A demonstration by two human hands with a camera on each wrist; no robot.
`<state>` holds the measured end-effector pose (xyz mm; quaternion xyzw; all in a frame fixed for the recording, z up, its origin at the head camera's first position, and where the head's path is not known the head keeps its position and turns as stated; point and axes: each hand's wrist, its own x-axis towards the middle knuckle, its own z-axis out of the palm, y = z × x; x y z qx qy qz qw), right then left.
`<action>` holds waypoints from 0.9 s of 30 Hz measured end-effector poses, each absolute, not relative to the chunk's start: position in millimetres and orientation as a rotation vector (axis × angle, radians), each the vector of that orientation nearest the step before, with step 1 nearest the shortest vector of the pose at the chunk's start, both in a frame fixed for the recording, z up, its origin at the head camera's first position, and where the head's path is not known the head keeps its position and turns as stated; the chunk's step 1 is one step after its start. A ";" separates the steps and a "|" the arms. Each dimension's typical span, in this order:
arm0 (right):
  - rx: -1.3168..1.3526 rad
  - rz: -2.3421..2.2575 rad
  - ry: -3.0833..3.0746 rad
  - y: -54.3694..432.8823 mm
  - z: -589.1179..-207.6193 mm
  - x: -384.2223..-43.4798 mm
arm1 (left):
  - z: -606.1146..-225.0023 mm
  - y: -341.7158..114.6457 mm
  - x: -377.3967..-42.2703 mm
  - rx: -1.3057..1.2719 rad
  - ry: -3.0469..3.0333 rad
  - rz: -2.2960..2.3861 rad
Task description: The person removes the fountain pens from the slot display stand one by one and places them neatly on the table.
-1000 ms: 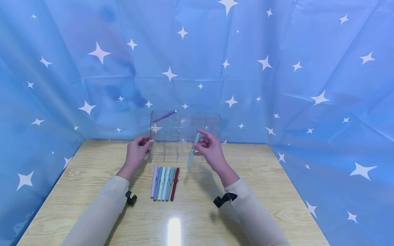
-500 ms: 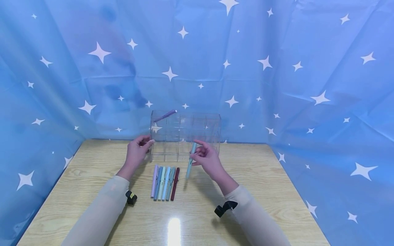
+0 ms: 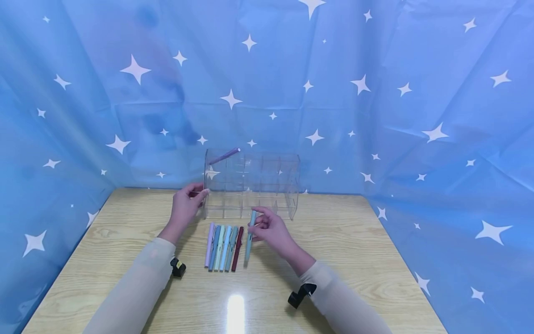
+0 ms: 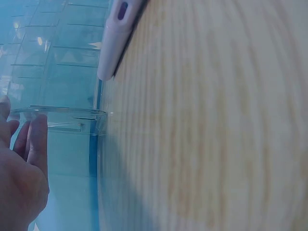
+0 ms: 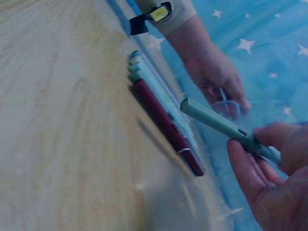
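My right hand (image 3: 263,227) pinches a light teal pen (image 3: 250,235) just right of a row of several pens (image 3: 223,242) lying side by side on the wooden table (image 3: 354,260); the row runs from a lilac pen (image 3: 208,238) to a dark red pen (image 3: 237,242). In the right wrist view the teal pen (image 5: 226,128) hangs above the dark red pen (image 5: 166,126). My left hand (image 3: 186,204) holds the left end of a clear acrylic organizer (image 3: 267,185), whose wall (image 4: 72,115) my fingers (image 4: 33,144) touch. A purple pen (image 3: 224,157) leans in the organizer's top left cell.
Blue star-printed cloth (image 3: 375,93) covers the backdrop and both sides of the table. The organizer stands at the table's far edge. A glare spot (image 3: 236,310) lies on the near wood.
My right hand has brought the teal pen down and leftward from in front of the organizer to beside the pen row. My left hand has stayed on the organizer.
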<state>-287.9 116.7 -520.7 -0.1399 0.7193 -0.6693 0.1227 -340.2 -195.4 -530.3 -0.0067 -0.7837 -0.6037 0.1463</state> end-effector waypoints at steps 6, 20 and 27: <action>-0.401 -1.943 2.080 114.2 -527.1 -283.8 | -531.1 -195.6 -341.4 -0.031 -2.253 -1.736; -0.421 -1.812 2.177 113.1 -541.3 -281.0 | -530.6 -196.4 -340.1 -0.017 -2.255 -1.749; -0.410 -1.687 2.273 109.4 -546.4 -279.5 | -531.8 -197.3 -341.4 -0.008 -2.272 -1.759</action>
